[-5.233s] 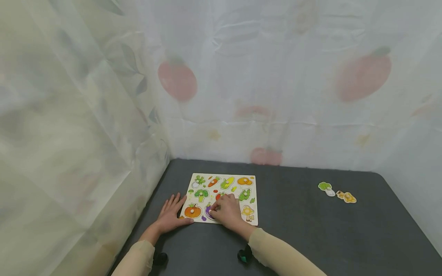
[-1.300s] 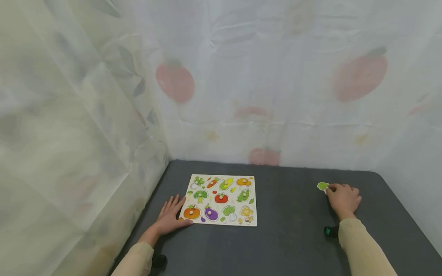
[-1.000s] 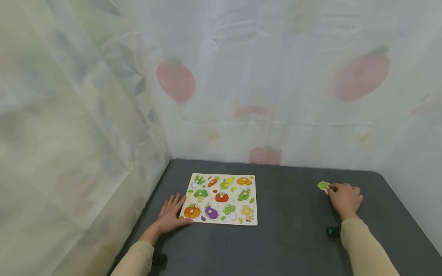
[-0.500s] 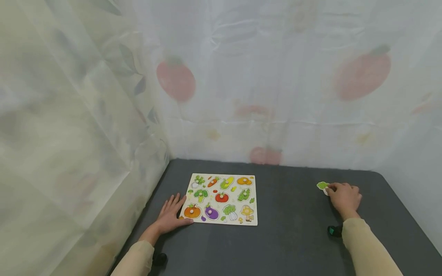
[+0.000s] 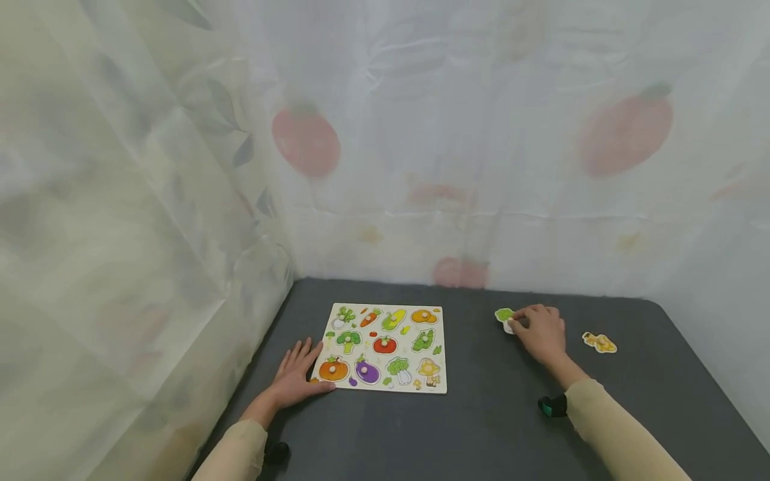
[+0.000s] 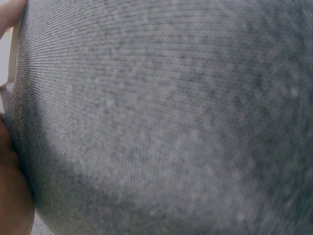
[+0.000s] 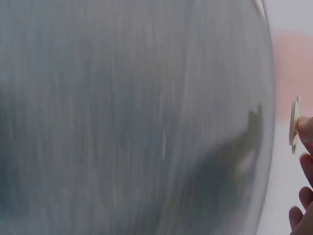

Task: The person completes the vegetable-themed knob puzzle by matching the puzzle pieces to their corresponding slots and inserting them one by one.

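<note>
A flat vegetable puzzle board point(image 5: 415, 386) lies on the dark table. My left hand point(image 5: 295, 382) is spread over its near-left corner, with fingers along the left side and the thumb at the front edge. To the right of the board, my right hand point(image 5: 541, 334) pinches a green-and-white bok choy puzzle piece point(image 5: 504, 315). The right wrist view shows this puzzle piece point(image 7: 293, 125) edge-on at the fingertips, off the table. Several pictures on the board bear round knobs; the bok choy picture point(image 5: 399, 371) and the mushroom picture point(image 5: 429, 371) show none.
A yellow mushroom puzzle piece point(image 5: 599, 343) lies on the table point(image 5: 469, 427), right of my right hand. A pale printed curtain point(image 5: 541, 220) hangs behind the table's back edge, and another sheet point(image 5: 150, 267) runs along the left side.
My right hand went from the board to the bok choy piece at the right, took hold of it, and has carried it leftward. The mushroom piece is uncovered again. My left hand stayed put.
</note>
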Tool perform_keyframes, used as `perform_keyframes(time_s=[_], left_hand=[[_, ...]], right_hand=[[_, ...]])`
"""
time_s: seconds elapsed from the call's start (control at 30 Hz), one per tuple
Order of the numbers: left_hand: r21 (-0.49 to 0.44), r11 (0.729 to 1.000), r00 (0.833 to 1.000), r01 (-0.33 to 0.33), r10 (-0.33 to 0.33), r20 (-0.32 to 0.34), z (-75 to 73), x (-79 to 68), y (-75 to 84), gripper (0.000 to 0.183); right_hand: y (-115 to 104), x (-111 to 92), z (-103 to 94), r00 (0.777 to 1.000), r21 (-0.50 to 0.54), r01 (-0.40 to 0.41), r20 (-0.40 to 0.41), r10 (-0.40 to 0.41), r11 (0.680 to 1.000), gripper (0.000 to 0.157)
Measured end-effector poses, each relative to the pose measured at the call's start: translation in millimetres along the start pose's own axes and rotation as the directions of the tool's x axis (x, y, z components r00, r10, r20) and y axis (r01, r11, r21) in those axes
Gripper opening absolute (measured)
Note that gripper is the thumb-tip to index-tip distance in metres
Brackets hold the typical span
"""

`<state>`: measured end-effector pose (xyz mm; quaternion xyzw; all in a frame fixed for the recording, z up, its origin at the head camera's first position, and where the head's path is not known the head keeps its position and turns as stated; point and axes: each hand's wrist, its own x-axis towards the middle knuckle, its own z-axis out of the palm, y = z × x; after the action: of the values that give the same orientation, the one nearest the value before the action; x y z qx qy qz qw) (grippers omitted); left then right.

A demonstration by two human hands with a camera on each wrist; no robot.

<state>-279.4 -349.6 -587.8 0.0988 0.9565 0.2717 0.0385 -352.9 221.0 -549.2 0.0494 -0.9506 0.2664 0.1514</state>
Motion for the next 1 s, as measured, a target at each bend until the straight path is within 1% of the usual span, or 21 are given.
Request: perform_keyframes(time_s=[0.1, 0.23, 0.43, 0.6, 0.73, 0.83, 1.0], left_hand=[[0.004, 1.0, 1.0, 0.002, -0.002, 0.001, -0.5, 0.3, 0.7, 0.114], [0.003, 1.0, 1.0, -0.002, 0.002, 0.002, -1.4, 0.1, 1.2, 0.115], [0.008, 1.0, 1.0, 0.004, -0.004, 0.009, -0.5, 0.2, -0.7, 0.115], [-0.005, 1.0, 1.0, -0.007, 0.007, 0.0, -1.1, 0.0, 0.3, 0.114], [0.007, 1.0, 1.0, -0.013, 0.013, 0.001, -1.9, -0.9, 2.5, 0.114], [0.031, 0.999, 1.0, -0.009, 0.009, 0.009, -3.3, -1.5, 4.6, 0.113], [0.025, 1.0, 1.0, 0.003, -0.004, 0.025, -8.6, -3.2, 10.8, 0.112]], right_hand=[[-26.8, -1.2, 12.4, 0.998, 0.027, 0.055, 0.018, -0.055, 0.998, 0.018], [-60.0, -5.8, 28.7, 0.994, 0.044, 0.095, 0.047, -0.097, 0.995, 0.015], [-99.7, -14.0, 48.5, 0.982, 0.076, 0.15, 0.107, -0.158, 0.986, 0.011], [-124.7, -22.7, 63.5, 0.964, 0.104, 0.213, 0.137, -0.226, 0.972, 0.009], [-140.7, -30.6, 75.5, 0.946, 0.123, 0.266, 0.158, -0.284, 0.956, 0.011], [-149.9, -35.5, 84.4, 0.932, 0.135, 0.299, 0.171, -0.319, 0.945, 0.013], [-160.4, -42.0, 95.2, 0.917, 0.135, 0.33, 0.19, -0.351, 0.934, 0.013]])
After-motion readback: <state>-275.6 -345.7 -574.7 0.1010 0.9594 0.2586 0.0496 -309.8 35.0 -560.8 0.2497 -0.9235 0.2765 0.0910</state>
